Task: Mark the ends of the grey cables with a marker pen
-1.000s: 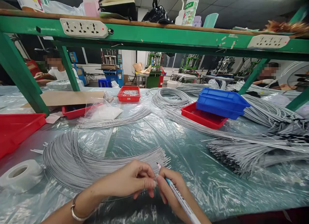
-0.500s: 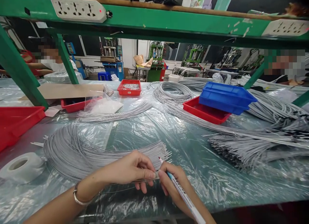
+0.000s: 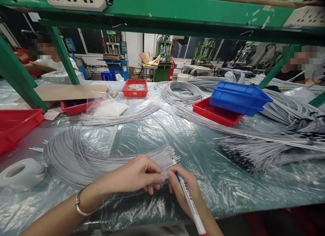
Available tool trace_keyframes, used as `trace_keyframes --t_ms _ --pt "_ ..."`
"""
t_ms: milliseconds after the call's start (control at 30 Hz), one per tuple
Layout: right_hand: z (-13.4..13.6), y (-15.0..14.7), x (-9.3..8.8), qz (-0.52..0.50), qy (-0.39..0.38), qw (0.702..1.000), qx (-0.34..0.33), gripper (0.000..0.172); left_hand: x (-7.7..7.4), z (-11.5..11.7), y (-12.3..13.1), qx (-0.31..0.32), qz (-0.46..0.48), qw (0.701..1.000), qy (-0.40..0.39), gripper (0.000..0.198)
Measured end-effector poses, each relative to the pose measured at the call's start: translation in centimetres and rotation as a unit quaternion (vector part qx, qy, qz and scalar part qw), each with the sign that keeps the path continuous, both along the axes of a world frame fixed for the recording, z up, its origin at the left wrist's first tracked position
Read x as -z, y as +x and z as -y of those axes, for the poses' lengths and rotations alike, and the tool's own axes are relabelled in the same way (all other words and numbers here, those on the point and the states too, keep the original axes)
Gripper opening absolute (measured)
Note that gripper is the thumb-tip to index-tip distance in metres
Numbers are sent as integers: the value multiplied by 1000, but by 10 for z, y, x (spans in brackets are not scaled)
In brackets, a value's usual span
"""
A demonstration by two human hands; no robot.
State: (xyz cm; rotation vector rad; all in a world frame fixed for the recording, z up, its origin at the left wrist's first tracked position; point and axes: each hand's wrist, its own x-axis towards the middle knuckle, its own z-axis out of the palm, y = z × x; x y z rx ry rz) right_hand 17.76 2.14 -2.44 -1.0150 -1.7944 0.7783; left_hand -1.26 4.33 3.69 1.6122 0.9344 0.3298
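Note:
My left hand (image 3: 138, 175), with a bangle on its wrist, is closed in a pinch on a thin grey cable (image 3: 124, 197) at the near side of a large bundle. That cable's end between the fingers is mostly hidden. Behind the hand, the bundle of grey cables (image 3: 68, 158) curves across the plastic-covered table, its cut ends fanned to the right. My right hand (image 3: 185, 185) grips a white marker pen (image 3: 190, 202) like a writing tool. Its dark red tip points up and away, close to the fanned ends; whether it touches them I cannot tell. The two hands' fingertips almost meet.
A roll of clear film (image 3: 21, 173) lies at left, near a red tray (image 3: 20, 127). Further back are a red tray of small metal parts (image 3: 134, 88), coiled cables (image 3: 181, 92) and a blue bin (image 3: 240, 99). A green frame (image 3: 162, 14) spans overhead. Two people sit across.
The marker pen has turned a little more upright, its tip shifting right and slightly up. My left hand keeps its pinch. The whole view has tilted slightly downward.

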Motion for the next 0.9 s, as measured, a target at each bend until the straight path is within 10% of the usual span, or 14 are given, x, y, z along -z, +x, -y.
trace_keyframes --t_ms 167,600,800,900 --pt "4 0 12 -20 167 985 33 51 -9 -6 -5 -20 25 999 -24 31" --pt "18 -10 18 33 237 968 71 66 -8 -6 6 -24 50 998 -3 31" --pt "17 -1 15 -106 74 990 54 21 -12 1 12 0 5 997 73 30" --pt "15 3 2 -104 -77 991 -16 37 -15 7 16 31 -35 994 102 31"
